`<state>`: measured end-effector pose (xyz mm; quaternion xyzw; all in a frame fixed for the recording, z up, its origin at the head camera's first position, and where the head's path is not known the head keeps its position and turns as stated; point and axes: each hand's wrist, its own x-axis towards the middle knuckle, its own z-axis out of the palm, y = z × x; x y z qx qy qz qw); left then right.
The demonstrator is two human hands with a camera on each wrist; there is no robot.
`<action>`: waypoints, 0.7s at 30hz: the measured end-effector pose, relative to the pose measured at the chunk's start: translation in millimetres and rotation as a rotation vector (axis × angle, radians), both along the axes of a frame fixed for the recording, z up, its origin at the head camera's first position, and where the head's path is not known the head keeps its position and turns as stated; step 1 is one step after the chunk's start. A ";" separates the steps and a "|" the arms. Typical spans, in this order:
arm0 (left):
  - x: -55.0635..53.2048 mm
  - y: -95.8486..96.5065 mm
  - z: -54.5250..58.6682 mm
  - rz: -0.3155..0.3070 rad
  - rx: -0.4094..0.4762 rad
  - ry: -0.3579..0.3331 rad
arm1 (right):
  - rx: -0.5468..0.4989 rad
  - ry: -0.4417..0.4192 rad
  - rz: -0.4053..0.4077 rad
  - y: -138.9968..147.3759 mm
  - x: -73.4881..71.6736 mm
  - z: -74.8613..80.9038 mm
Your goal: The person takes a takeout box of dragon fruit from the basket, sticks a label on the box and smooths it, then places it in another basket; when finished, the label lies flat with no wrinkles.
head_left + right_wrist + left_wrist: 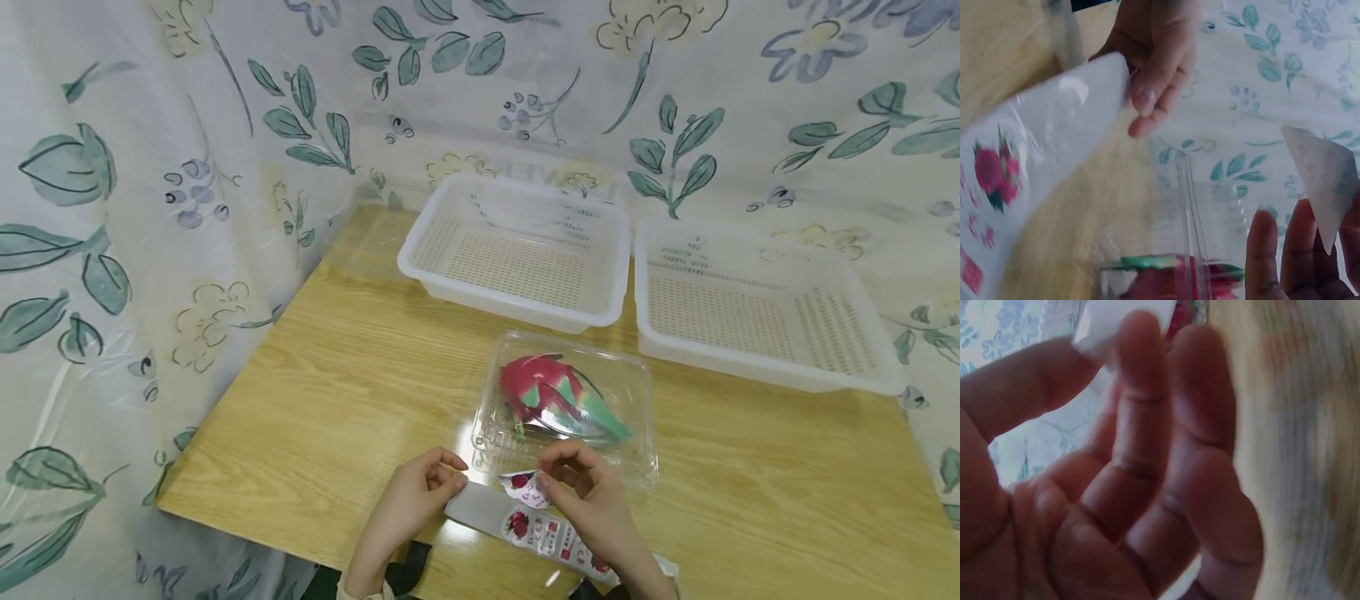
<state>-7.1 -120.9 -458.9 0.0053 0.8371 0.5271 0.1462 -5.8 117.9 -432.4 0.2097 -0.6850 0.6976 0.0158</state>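
Observation:
My left hand (422, 492) pinches the end of a strip of stickers (480, 508) between thumb and fingers. Printed on the strip are dragon fruit pictures and red lettering; its left end is bare backing. In my right hand (592, 500) a peeled sticker (525, 489) is pinched, curling away from the strip; the right wrist view shows its pale underside. Just beyond both hands sits a clear plastic clamshell box (637, 400), closed over a red and green dragon fruit (551, 392). The left wrist view catches the strip's white end (1100, 328) at the fingertips.
Two white perforated baskets stand at the back of the wooden table (300, 433): one in the middle (517, 304), one on the right (757, 371). A clear plastic container (367, 242) lies at the back left corner. Flowered curtain (195, 275) hangs around the table.

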 end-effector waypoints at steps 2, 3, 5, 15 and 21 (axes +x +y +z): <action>3.4 -0.5 2.2 0.001 -0.075 0.022 | 0.019 0.030 0.016 3.4 -5.3 2.5; 5.0 -0.4 3.4 0.009 -0.121 0.032 | 0.031 0.038 0.022 5.3 -7.7 3.8; 8.2 -0.4 7.1 0.026 -0.247 0.076 | 0.058 0.057 0.030 8.4 -12.7 6.2; -7.7 14.2 59.1 -0.072 -0.263 0.396 | 0.145 0.181 0.069 22.0 -28.8 17.2; -32.6 42.7 81.6 -0.300 -0.216 0.642 | 0.238 0.202 0.090 26.4 -34.4 26.0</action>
